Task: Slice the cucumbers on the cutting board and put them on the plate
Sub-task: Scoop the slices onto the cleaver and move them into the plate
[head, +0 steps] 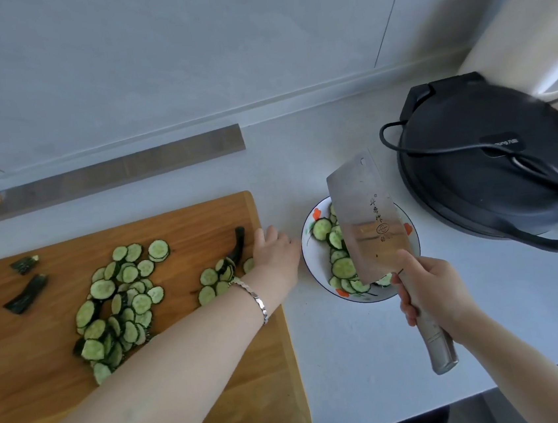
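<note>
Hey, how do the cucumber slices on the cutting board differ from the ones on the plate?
The board slices lie spread in loose clusters on the cutting board; the plate slices sit packed together on the plate, partly hidden behind the cleaver. Dark end pieces lie beside the board slices, none beside the plate slices. Both are thin rounds, pale green with dark skin.

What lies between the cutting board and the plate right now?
Head view: bare white counter separates cutting board and plate; the left hand overhangs the board's right edge into that gap.
</note>
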`<act>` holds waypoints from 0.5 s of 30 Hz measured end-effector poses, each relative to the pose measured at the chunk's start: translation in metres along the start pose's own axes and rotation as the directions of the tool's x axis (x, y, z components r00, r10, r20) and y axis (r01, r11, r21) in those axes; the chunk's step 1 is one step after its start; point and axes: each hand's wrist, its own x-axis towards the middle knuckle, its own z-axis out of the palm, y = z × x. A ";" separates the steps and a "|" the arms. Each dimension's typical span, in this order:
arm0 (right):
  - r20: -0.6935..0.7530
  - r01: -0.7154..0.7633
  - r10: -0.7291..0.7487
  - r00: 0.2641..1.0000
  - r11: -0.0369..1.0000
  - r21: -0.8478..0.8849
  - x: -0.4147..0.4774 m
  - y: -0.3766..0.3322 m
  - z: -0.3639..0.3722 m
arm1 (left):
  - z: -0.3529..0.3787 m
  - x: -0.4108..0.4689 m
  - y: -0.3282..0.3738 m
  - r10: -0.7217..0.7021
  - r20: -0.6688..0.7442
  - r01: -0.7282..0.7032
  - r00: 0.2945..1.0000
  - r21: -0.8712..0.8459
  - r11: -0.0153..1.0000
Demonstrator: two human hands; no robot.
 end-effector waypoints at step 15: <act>-0.065 0.057 -0.057 0.996 0.998 0.005 -0.012 0.007 -0.011 | -0.012 -0.017 0.004 -0.042 -0.498 -0.277 0.866 -0.548 0.789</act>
